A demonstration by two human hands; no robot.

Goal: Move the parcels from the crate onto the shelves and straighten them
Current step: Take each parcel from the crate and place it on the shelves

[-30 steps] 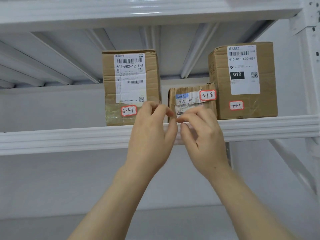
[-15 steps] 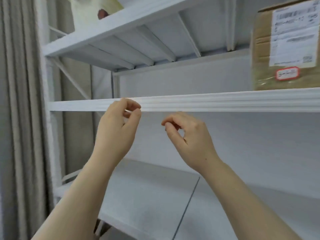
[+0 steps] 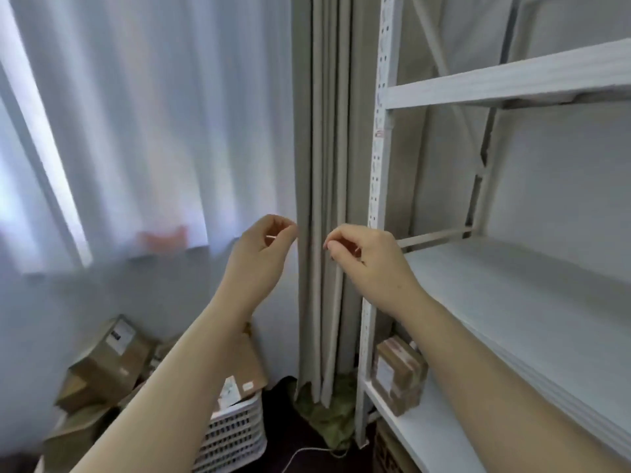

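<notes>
Both my hands are raised in front of the curtain, away from any parcel. My left hand point(image 3: 261, 257) has its fingers curled and pinches a small white strip between thumb and fingertip. My right hand point(image 3: 367, 259) is curled too, with nothing plainly in it. Low on the left, several brown cardboard parcels point(image 3: 109, 363) are piled in and around a white lattice crate point(image 3: 235, 435). One taped parcel point(image 3: 399, 373) stands on the bottom shelf point(image 3: 403, 428) of the white rack.
The rack's perforated upright point(image 3: 379, 186) rises just right of my hands. A wide middle shelf board point(image 3: 512, 302) and an upper beam point(image 3: 512, 76) stretch off to the right. Grey curtain folds point(image 3: 324, 165) hang behind my hands, and a white cable point(image 3: 307, 452) lies on the dark floor.
The view has swung left and down, from the labelled parcels on the upper shelf to the rack's left end and the crate. My hands have drawn apart and stay curled.
</notes>
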